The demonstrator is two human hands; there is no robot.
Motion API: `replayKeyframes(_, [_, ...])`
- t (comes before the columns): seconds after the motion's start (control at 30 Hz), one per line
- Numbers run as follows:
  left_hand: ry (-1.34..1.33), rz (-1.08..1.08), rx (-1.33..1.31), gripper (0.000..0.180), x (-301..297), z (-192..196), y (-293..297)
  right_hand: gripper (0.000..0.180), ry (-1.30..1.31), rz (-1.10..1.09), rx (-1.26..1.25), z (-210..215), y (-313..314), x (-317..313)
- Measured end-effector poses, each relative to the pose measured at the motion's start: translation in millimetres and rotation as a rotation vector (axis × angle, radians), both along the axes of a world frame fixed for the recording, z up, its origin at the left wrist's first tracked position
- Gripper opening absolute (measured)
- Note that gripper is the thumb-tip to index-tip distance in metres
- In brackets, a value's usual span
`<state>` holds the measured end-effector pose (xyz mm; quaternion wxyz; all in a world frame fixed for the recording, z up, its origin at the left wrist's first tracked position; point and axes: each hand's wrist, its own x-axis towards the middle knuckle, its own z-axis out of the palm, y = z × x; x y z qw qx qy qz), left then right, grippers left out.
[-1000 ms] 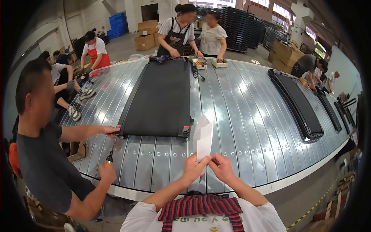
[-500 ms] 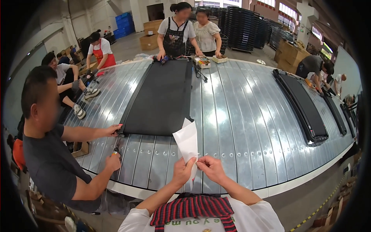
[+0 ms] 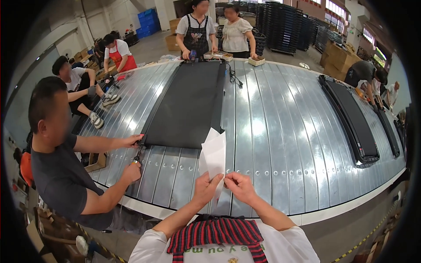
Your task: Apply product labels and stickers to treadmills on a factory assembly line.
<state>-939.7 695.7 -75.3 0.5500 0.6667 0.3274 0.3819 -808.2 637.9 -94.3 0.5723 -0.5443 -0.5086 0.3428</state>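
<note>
White paper sheets (image 3: pixel 214 153), layered and pointed at the top, stand upright in front of me over the near side of the metal table. My left hand (image 3: pixel 206 188) is closed on their lower part, thumb on the front. With fingertips pinched at the right edge of the paper, my right hand (image 3: pixel 239 186) is closed beside the left thumb. Just beyond the sheets lies a black fabric panel with a dark frame (image 3: pixel 186 103); the paper covers part of its near right corner.
The ribbed metal table (image 3: pixel 272 136) curves across the view. At left a co-worker holds a screwdriver (image 3: pixel 136 160) at the panel's near left corner. Across the table, a person grips a drill (image 3: pixel 193 55) near small boxes and a black cable (image 3: pixel 235 78). Long black frames (image 3: pixel 349 120) lie right.
The view has shifted slightly. The paper now stands straighter, still in both my hands. The co-worker's screwdriver hand has come nearer the panel corner. Across the table, the drill is raised.
</note>
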Motion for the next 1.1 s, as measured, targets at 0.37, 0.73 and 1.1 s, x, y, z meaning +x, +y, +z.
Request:
replayKeyframes(0.37, [0.108,0.085,-0.142,0.028,-7.0,15.3,14.0,0.015,-0.044,-0.014,-0.011,17.8,13.6,-3.6])
replayKeyframes(0.73, [-0.207,0.259,-0.174,0.026,-31.4,-1.8,53.4,0.017,0.261,-0.233,-0.001,26.4,21.0,18.9])
replayKeyframes(1.1, [-0.121,0.058,-0.280,0.023,-31.6,-15.0,72.6,0.011,-0.635,0.053,0.201,58.9,33.7,-43.2])
